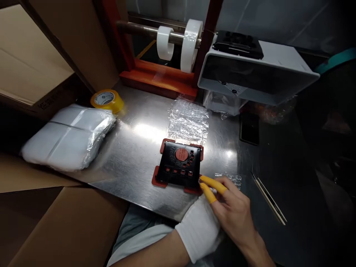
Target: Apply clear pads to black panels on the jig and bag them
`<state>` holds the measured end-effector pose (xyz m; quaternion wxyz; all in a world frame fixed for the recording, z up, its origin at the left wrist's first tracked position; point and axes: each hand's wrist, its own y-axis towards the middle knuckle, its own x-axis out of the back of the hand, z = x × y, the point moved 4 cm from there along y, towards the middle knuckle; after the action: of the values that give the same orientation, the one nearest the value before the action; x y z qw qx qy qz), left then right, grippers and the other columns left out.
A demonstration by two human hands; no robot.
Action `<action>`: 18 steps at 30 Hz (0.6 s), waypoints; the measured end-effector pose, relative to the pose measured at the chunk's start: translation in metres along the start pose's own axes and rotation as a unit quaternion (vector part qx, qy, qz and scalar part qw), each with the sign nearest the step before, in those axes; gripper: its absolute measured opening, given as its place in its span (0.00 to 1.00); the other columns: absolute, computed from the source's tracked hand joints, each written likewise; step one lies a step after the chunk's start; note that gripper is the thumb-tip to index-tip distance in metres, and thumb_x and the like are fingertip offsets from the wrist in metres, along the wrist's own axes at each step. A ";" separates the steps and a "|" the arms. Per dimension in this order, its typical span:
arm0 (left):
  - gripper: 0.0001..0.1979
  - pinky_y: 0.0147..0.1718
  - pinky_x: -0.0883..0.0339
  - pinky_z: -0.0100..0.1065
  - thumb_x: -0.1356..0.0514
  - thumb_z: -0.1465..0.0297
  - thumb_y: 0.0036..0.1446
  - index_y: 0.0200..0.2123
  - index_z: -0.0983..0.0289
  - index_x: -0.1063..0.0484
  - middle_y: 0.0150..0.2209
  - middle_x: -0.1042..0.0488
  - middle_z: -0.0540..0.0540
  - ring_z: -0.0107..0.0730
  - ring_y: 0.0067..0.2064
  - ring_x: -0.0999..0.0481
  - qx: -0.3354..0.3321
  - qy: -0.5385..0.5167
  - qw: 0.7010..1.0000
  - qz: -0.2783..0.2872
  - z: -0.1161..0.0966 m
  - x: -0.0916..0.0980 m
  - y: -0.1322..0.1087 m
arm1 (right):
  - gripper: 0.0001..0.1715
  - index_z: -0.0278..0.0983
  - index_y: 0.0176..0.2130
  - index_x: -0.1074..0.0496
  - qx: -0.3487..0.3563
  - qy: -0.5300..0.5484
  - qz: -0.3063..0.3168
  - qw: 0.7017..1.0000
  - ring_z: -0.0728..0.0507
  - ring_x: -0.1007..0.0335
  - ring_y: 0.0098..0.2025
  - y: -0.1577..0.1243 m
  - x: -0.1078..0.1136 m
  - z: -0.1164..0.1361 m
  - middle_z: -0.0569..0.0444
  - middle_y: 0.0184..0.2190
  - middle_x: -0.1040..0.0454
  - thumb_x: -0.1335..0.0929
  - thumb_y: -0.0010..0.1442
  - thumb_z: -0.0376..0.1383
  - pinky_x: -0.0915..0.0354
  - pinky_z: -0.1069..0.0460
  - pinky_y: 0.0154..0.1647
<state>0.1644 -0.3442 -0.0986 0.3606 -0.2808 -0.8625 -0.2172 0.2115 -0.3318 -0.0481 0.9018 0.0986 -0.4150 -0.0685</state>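
1. The black plastic part lies flat on the steel surface, near its front edge and just in front of a sheet of bubble wrap. It has a round red label on top and red tabs at its corners.
2. Your right hand is at the part's near right corner. Two fingertips in yellow caps are drawn close together and touch that corner. Whether they pinch the tab or only rest against it cannot be told.
3. Your left hand, in a white glove, sits low behind the right one. It is mostly hidden, so its state cannot be told, and it holds nothing that shows.
4. Expect the part to be light and stiff: thin moulded plastic, pierced with many small slots. It will likely slide easily on the polished steel.
5. Take it by the outer edges or the red tabs. Those look sturdier than the slotted middle, and the rubber caps should grip them well.
6. Treat the thin ribs between the slots as breakable, and press lightly.
7. A pair of thin sticks lies to the right, well apart from the part.
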 end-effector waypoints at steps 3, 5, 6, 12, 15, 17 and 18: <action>0.24 0.59 0.28 0.51 0.58 0.72 0.72 0.65 0.56 0.37 0.55 0.27 0.56 0.47 0.66 0.36 0.092 0.024 0.993 -0.071 0.001 -0.003 0.026 | 0.13 0.40 0.51 0.24 0.034 -0.062 0.026 0.997 0.48 0.30 0.30 0.025 -0.027 0.020 0.53 0.36 0.24 0.33 0.68 0.38 0.39 0.53 0.29; 0.23 0.58 0.27 0.51 0.58 0.71 0.72 0.65 0.54 0.36 0.56 0.28 0.55 0.48 0.66 0.37 0.090 0.024 0.992 -0.087 0.004 0.005 0.036 | 0.14 0.41 0.51 0.23 0.039 -0.102 0.047 0.993 0.48 0.30 0.29 0.034 -0.041 0.027 0.52 0.36 0.23 0.34 0.68 0.38 0.40 0.53 0.27; 0.23 0.58 0.27 0.52 0.57 0.70 0.72 0.64 0.54 0.35 0.56 0.28 0.55 0.49 0.66 0.37 0.085 0.022 0.992 -0.091 0.008 0.011 0.037 | 0.14 0.41 0.51 0.23 0.043 -0.118 0.056 0.990 0.48 0.30 0.29 0.037 -0.046 0.029 0.52 0.36 0.23 0.34 0.68 0.38 0.40 0.52 0.27; 0.21 0.58 0.27 0.54 0.53 0.67 0.72 0.63 0.53 0.33 0.57 0.28 0.56 0.53 0.66 0.37 0.099 0.010 0.988 -0.117 0.031 0.035 0.028 | 0.12 0.40 0.46 0.22 0.049 -0.185 0.064 0.979 0.46 0.29 0.29 0.041 -0.063 0.040 0.51 0.36 0.23 0.34 0.66 0.36 0.43 0.51 0.27; 0.20 0.54 0.25 0.51 0.50 0.65 0.71 0.63 0.54 0.34 0.57 0.29 0.56 0.50 0.62 0.32 0.108 0.018 0.986 -0.127 0.041 0.040 0.027 | 0.13 0.41 0.49 0.24 0.006 -0.164 0.078 0.983 0.47 0.29 0.28 0.044 -0.067 0.042 0.53 0.36 0.24 0.33 0.66 0.36 0.43 0.51 0.26; 0.19 0.51 0.25 0.49 0.46 0.64 0.70 0.62 0.56 0.34 0.57 0.30 0.59 0.46 0.57 0.28 0.107 0.026 0.985 -0.133 0.047 0.044 0.025 | 0.13 0.44 0.49 0.24 -0.034 -0.145 0.087 0.985 0.48 0.30 0.26 0.048 -0.069 0.043 0.56 0.36 0.25 0.32 0.64 0.37 0.43 0.52 0.25; 0.19 0.51 0.25 0.48 0.44 0.63 0.69 0.61 0.58 0.33 0.58 0.31 0.60 0.43 0.55 0.27 0.101 0.028 0.985 -0.134 0.050 0.046 0.024 | 0.13 0.44 0.48 0.25 -0.050 -0.142 0.090 0.984 0.49 0.31 0.26 0.050 -0.071 0.044 0.57 0.36 0.26 0.31 0.63 0.37 0.44 0.52 0.25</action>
<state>0.1279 -0.2822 -0.0923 0.3792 -0.1184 -0.8993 -0.1829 0.1344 -0.2740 -0.0606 0.8399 0.0048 -0.5424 -0.0214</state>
